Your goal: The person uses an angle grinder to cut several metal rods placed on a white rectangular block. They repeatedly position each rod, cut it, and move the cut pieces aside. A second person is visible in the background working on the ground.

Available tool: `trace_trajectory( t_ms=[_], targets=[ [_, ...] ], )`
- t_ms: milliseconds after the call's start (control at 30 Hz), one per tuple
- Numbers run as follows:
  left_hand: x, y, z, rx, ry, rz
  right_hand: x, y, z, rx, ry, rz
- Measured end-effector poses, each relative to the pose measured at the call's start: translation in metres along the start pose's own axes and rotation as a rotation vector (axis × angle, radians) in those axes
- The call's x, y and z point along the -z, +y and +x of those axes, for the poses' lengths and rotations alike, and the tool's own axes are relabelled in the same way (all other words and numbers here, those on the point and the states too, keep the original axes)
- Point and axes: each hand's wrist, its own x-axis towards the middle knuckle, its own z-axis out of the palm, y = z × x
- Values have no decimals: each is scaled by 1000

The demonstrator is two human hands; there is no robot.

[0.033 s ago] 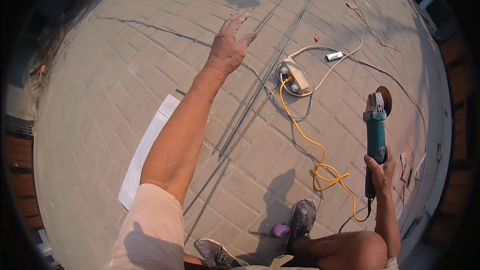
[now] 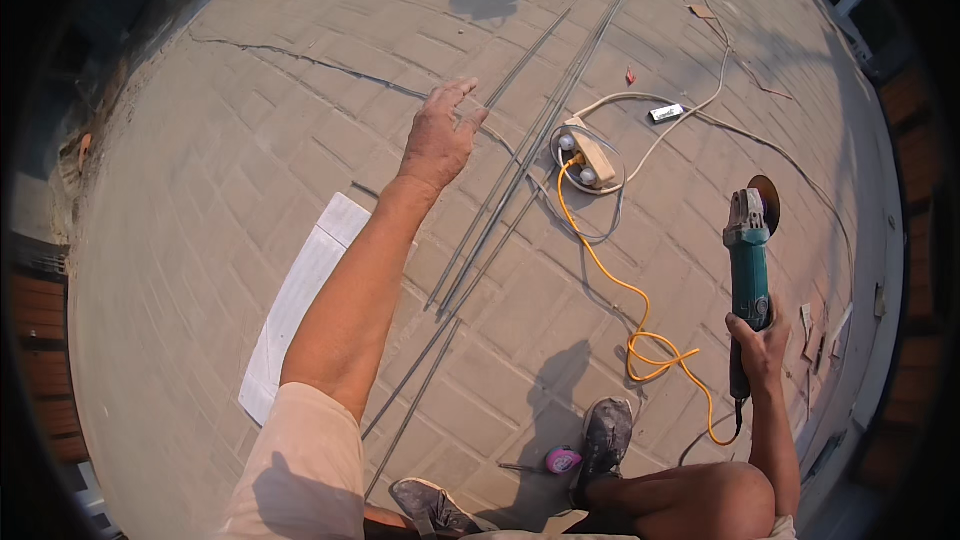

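My left hand (image 2: 440,138) reaches forward with loosely curved, parted fingers, just left of several long thin metal rods (image 2: 474,253) on the pavement; whether it touches a rod or cable there I cannot tell. My right hand (image 2: 760,345) grips a teal angle grinder (image 2: 748,265) with a disc (image 2: 765,202) at its far end. Its orange cord (image 2: 640,292) runs to a power strip (image 2: 597,152) beside the rods. A pink tape measure (image 2: 562,460) lies near my shoe. A white flat sheet (image 2: 298,302) lies left of my forearm.
Pale cables (image 2: 720,90) snake over the paving (image 2: 200,260). A small white package (image 2: 666,113) lies beyond the power strip. Scraps (image 2: 812,340) lie to the right near a pale edge (image 2: 873,360). A small red piece (image 2: 630,76) sits farther ahead.
My left hand has moved back toward me and a little left, its fingertips lower in the picture. The grinder has shifted very slightly.
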Motion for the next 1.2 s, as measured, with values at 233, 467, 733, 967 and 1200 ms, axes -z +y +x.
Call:
trace_trajectory(
  t_ms=[233,467,733,967,1200],
  targets=[
    [-6,-68,-217,437,-354,954,18,-1,-12,-4,-16,-69],
    [6,-87,-203,529,-221,855,16,15,-4,-20,-51,-66],
    [2,-103,-152,382,-334,848,29,32,-4,-86,-57,-7],
    [-100,-23,25,377,-236,632,34,38,-1,-162,-29,-8],
    [-39,53,128,-159,249,2,32,42,-14,-114,-88,35]
  ],
)
